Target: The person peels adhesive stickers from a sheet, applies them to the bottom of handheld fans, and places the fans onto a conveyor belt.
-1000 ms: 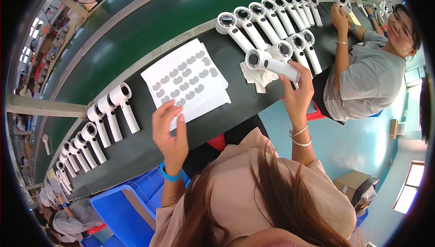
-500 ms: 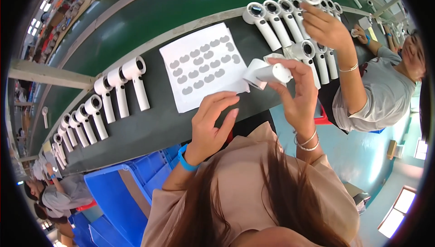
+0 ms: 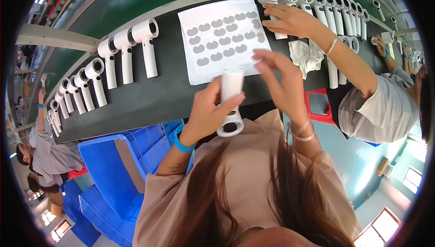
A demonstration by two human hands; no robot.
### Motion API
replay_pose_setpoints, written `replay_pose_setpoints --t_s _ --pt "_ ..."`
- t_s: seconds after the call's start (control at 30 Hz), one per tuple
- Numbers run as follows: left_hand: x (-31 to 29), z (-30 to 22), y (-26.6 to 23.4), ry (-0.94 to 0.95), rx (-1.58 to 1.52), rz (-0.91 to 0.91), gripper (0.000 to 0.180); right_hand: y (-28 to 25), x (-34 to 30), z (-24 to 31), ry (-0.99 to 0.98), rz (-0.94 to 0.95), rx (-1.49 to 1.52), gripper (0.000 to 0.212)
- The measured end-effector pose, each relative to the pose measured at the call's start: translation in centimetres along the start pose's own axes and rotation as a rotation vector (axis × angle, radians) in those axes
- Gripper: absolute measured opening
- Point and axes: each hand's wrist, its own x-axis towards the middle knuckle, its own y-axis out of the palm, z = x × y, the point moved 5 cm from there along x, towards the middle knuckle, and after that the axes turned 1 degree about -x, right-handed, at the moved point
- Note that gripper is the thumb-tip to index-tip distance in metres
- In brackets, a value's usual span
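My left hand (image 3: 206, 111) is closed around the handle of a white handheld device (image 3: 232, 88), shaped like a small fan or hair dryer. Its round head with a dark opening points down towards me, and the handle's end points at the table. Beside that end is my right hand (image 3: 285, 84), its fingers bent and apart, slightly blurred, with nothing visible between them. Beyond both hands lies a white sheet (image 3: 199, 72) bearing rows of grey, notched oval stickers (image 3: 224, 41).
Similar white devices stand in rows at left (image 3: 124, 56) and at far right (image 3: 335, 16). A co-worker's hand (image 3: 294, 20) reaches in from the right onto one device, above a crumpled white cloth (image 3: 306, 56). Blue bins (image 3: 108, 174) sit below the table's near edge; a red stool (image 3: 317, 102) is at right.
The device has passed from my right hand to my left and turned, head towards me. My right hand has let go. The co-worker's hand has lowered a device into the far right row.
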Motion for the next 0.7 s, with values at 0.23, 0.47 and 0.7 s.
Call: replay_pose_setpoints --t_s 0.23,0.47,0.7 --pt "3.9 -1.0 -1.3 -0.262 -0.473 -0.028 0.036 -0.1 3.5 -7.8 -0.148 -0.180 -0.439 0.013" --pt "10.2 2.0 1.0 -0.291 -0.512 0.002 0.039 1.0 5.9 -9.8 -0.001 0.013 -0.565 0.018" --pt "10.8 5.0 -0.3 -0.251 -0.518 0.015 0.040 1.7 6.8 -10.5 -0.128 0.040 -0.451 0.014"
